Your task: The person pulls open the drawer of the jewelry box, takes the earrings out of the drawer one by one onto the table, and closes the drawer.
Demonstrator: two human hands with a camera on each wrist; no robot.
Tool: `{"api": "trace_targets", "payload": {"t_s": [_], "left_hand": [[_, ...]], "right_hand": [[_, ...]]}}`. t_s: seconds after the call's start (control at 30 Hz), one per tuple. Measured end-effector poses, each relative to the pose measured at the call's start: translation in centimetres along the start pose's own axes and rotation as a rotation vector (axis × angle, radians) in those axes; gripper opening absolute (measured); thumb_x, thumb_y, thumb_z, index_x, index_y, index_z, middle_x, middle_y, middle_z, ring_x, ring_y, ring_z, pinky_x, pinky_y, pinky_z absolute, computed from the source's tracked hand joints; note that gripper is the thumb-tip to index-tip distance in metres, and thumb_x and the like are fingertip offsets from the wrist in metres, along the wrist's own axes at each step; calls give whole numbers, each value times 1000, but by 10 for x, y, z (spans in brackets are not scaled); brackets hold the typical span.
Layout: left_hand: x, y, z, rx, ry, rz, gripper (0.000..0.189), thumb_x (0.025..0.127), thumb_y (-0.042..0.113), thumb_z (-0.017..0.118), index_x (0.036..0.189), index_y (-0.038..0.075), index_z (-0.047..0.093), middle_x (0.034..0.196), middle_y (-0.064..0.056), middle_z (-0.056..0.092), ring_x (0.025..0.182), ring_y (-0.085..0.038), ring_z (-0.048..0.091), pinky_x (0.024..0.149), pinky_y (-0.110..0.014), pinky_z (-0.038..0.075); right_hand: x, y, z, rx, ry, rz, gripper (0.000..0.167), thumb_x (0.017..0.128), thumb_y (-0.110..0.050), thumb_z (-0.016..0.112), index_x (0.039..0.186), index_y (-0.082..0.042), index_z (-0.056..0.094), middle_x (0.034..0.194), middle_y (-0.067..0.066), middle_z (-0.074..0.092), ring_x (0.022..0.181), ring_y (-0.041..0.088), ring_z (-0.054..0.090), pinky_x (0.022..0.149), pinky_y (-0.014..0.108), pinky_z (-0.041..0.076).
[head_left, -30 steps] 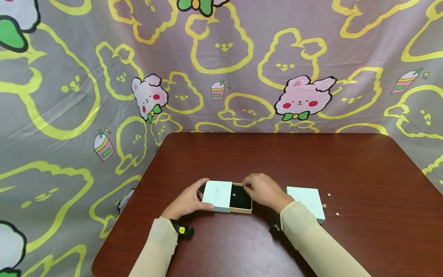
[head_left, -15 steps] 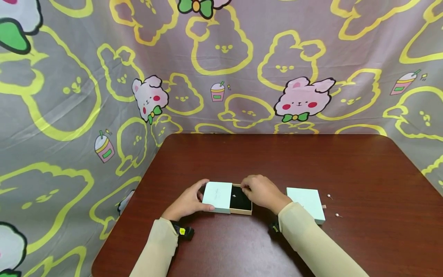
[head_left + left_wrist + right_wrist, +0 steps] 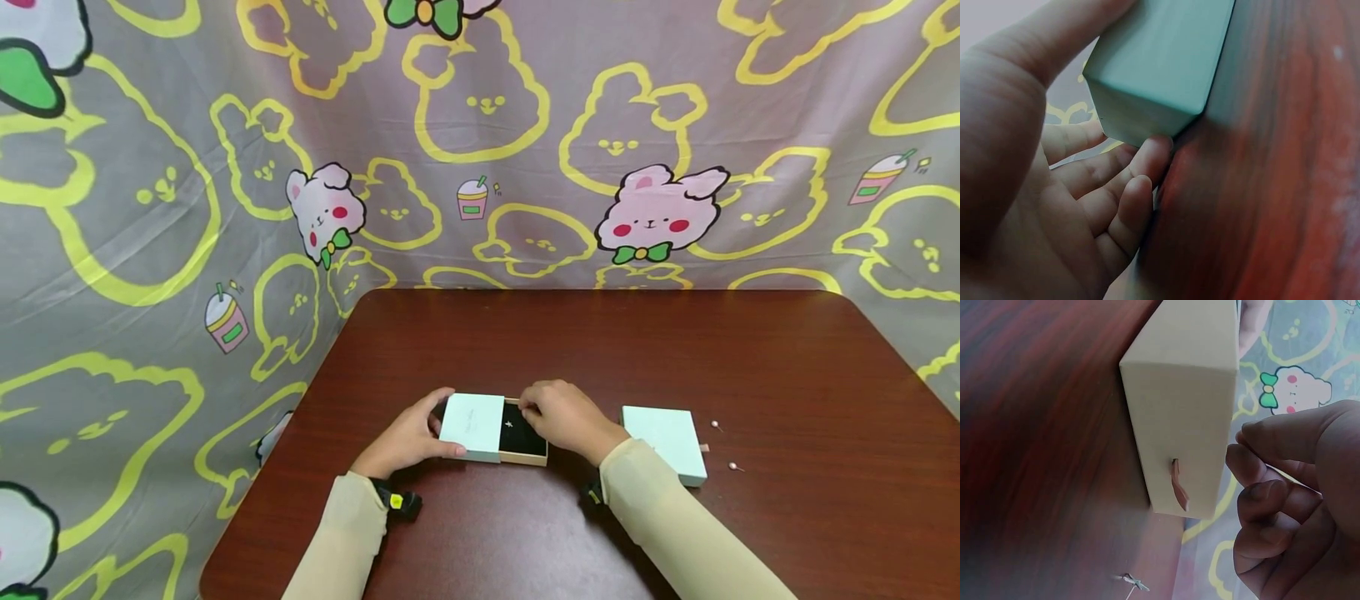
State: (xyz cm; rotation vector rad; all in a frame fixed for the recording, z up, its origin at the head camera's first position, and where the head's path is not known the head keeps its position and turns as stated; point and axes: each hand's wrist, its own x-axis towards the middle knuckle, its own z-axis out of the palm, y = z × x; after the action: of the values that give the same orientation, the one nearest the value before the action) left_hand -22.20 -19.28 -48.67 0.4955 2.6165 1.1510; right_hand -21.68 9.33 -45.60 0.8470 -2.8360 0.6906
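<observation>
A pale mint box sleeve (image 3: 471,427) lies on the table, gripped by my left hand (image 3: 408,437) at its left end, thumb along the near side. From its right side a cream drawer (image 3: 523,458) is pulled out, lined with a black pad (image 3: 520,439). A small star-shaped stud (image 3: 509,425) sits on the pad. My right hand (image 3: 573,421) is over the drawer's far right part, fingers curled, thumb and index fingertips meeting near the rim in the right wrist view. I cannot tell whether a small thing is pinched there.
To the right stands a second mint box (image 3: 667,442), partly behind my right sleeve. Beyond it lie a pearl pin (image 3: 715,424) and another pearl pin (image 3: 733,467). The right wrist view shows the drawer's ribbon tab (image 3: 1179,487) and a star-shaped stud (image 3: 1135,583) on the table.
My right hand has shifted slightly left over the black pad. The left hand, the box and the studs have stayed put.
</observation>
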Motion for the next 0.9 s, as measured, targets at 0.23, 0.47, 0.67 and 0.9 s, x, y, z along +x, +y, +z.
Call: {"api": "trace_targets", "payload": {"t_s": [0.23,0.47,0.67,0.9], "left_hand": [[1,0,0,9,0,14,101,65,42,90,147,17,37,90,-2,58,76,-18,57,61,-34,47],[1,-1,-1,2,-7,9,102,65,43,90,148,16,36,90,-2,58,76,-18,57,61,-34,47],[1,-1,-2,-5,-1,15,102,65,42,90,147,16,37,90,-2,58,76,-19,57,61,-34,47],[1,-3,0,0,-4,22,101,66,42,90,147,15,36,90,-1,58,75,-18,57,61,-34,48]], "right_hand": [[1,-3,-1,-2,-11,-2,5,90,-13,69,93,-14,73,90,-6,66,78,10,60,72,32,49],[2,-6,1,22,-21,-5,6,89,-12,70,94,-12,73,92,-3,67,81,13,62,73,34,50],[4,-6,3,18,-22,-5,7,89,-12,70,95,-11,74,93,-2,68,82,14,63,73,35,50],[5,-9,4,8,-16,-30,8,90,-13,69,96,-11,75,98,0,69,88,16,65,77,35,51]]}}
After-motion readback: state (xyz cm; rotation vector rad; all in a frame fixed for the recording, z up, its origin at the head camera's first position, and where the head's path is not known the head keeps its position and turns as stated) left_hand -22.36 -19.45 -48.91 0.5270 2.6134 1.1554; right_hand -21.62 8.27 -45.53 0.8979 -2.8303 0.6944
